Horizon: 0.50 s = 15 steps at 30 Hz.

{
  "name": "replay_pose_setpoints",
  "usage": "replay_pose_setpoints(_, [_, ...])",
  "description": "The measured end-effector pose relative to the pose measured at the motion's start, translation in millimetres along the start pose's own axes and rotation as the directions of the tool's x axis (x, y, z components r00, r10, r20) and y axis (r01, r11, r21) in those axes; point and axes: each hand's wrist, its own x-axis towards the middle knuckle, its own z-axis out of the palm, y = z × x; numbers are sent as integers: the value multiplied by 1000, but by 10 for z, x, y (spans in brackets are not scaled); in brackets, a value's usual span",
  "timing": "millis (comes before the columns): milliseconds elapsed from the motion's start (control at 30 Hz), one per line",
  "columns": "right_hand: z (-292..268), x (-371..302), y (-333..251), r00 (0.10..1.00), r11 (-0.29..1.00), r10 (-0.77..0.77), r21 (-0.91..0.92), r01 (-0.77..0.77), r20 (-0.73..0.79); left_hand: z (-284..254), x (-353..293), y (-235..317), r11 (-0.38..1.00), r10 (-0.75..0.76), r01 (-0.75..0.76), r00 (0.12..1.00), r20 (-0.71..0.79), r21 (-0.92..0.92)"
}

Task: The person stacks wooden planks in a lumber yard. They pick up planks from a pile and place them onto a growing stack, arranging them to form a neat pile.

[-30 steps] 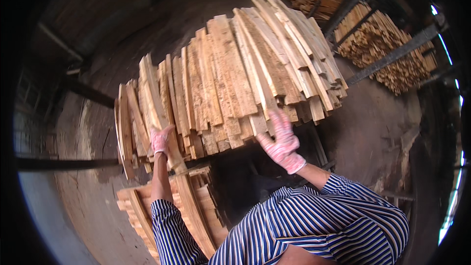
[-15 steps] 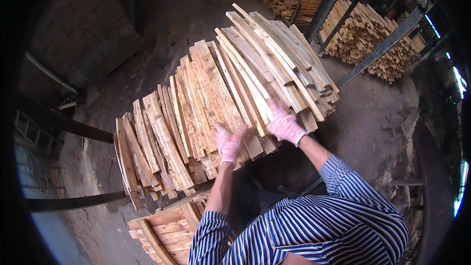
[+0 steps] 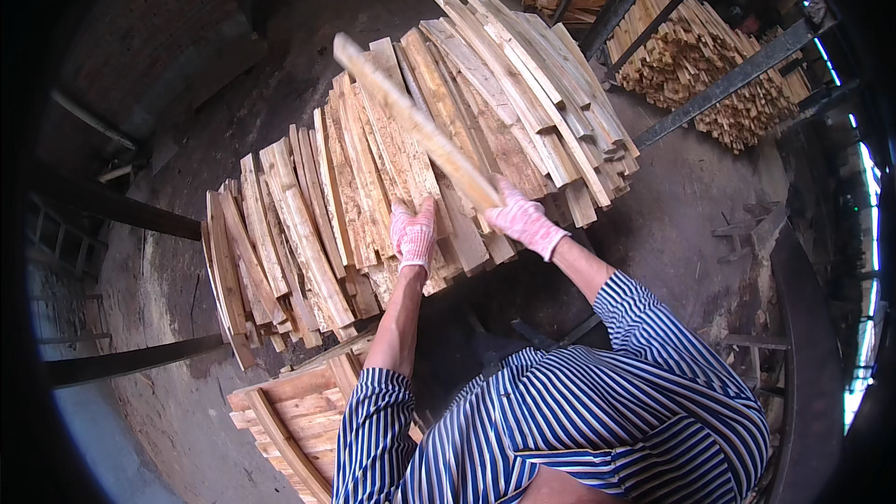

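Note:
My right hand (image 3: 525,221), in a pink-and-white knit glove, is closed around the near end of a wooden strip (image 3: 415,121). The strip is raised over the pile, slanting to the far left, its far end blurred. My left hand (image 3: 413,233), gloved alike, rests at the near ends of the boards with thumb and fingers apart; it holds nothing that I can make out. Under both hands spreads a broad pile of wooden boards (image 3: 299,224), laid side by side in overlapping layers.
A slatted wooden stack (image 3: 289,434) stands close at the lower left. Dark metal bars (image 3: 140,360) reach toward the pile from the left. At the far right, more stacked wood (image 3: 709,65) lies behind slanting metal posts (image 3: 723,84). A brick wall (image 3: 159,28) rises at the far left.
My right hand has lifted the wooden strip off the pile and swung its far end left. My left hand has moved slightly up and left, staying by the boards.

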Motion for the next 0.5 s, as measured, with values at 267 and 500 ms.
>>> replay_pose_setpoints(267, [954,-320,131,923,28,-228,-950,-311,-309,-135,99,299,981,39,-21,995,92,-193])
replay_pose_setpoints(500, [469,-880,407,790,512,-183,-743,-431,-585,90,440,123,972,-221,234,951,214,-34])
